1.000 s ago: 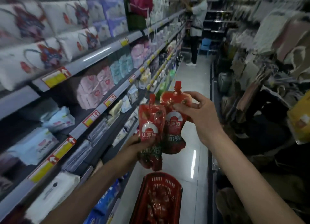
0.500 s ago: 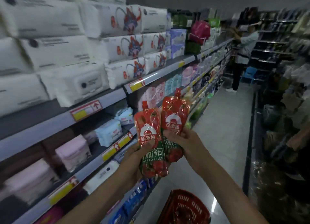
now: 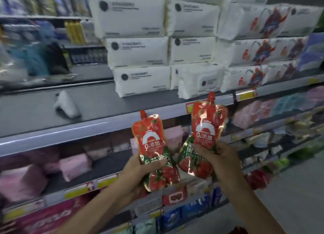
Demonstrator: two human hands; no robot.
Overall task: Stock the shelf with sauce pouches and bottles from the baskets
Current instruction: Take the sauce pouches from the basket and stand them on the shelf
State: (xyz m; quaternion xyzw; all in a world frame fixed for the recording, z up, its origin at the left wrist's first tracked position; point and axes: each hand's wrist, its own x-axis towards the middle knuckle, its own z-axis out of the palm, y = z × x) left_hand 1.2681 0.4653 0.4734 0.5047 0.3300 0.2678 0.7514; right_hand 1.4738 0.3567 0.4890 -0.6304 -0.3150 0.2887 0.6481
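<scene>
Low in the centre of the frame, the left hand (image 3: 138, 167) gripped the left sauce pouch (image 3: 152, 142) and the right hand (image 3: 222, 156) gripped the right sauce pouch (image 3: 205, 126), both spouts up, before the grey shelf (image 3: 35, 111).

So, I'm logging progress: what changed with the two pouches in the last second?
The pouches, overlapping before, have parted: the right pouch stands higher, spout at the shelf edge; the left pouch lower. Unchanged: left hand and right hand each keep a grip on one.
</scene>
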